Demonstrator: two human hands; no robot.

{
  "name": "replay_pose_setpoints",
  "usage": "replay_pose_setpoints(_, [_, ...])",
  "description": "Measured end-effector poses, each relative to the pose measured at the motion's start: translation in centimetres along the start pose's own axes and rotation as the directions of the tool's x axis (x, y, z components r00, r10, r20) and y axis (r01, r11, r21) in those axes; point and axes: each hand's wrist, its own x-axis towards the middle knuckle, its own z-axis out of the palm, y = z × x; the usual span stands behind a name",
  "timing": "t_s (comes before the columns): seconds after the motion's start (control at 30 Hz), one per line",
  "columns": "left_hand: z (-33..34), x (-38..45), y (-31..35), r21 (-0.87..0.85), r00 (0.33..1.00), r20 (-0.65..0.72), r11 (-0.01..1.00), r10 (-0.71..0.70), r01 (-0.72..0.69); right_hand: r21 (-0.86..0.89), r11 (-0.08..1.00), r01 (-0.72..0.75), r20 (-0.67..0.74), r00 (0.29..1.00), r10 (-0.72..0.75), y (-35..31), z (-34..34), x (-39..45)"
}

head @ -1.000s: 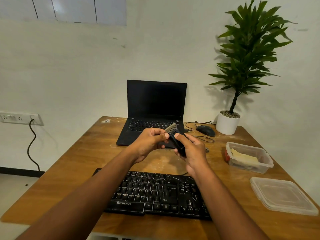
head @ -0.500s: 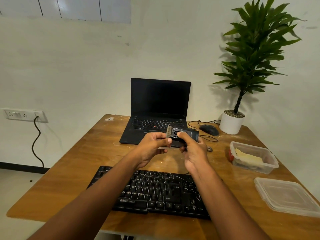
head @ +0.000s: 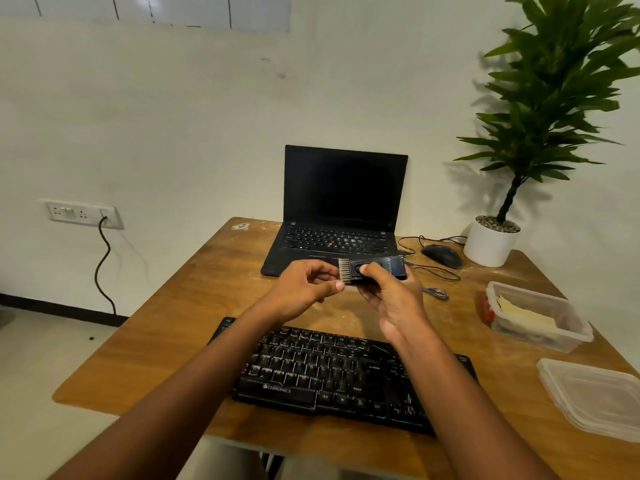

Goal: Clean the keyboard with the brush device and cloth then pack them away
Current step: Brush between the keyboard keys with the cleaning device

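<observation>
A black brush device (head: 381, 268) with pale bristles at its left end is held level above the desk, in front of the laptop. My right hand (head: 391, 296) grips its body, thumb on a round button. My left hand (head: 304, 289) has its fingers curled, its thumb and fingertips at the bristles. The black keyboard (head: 332, 375) lies on the wooden desk (head: 180, 327) below both forearms. A folded pale cloth (head: 523, 315) lies inside a clear plastic box (head: 540, 337) at the right.
An open black laptop (head: 343, 209) stands at the back of the desk. A black mouse (head: 441, 256) with its cable and a potted plant (head: 491, 242) are at the back right. The box's clear lid (head: 595, 396) lies near the right front edge.
The brush device has turned from tilted upright to lying level, bristles pointing left. Both hands stayed together above the desk, and the view moved closer.
</observation>
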Motion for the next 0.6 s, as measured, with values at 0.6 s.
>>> replay_pose_setpoints(0.6, [-12.2, -10.3, -5.8, 0.431, 0.997, -0.067, 0.901, -0.033, 0.059, -0.456, 0.866, 0.207, 0.276, 0.958, -0.084, 3.2, 4.5, -3.5])
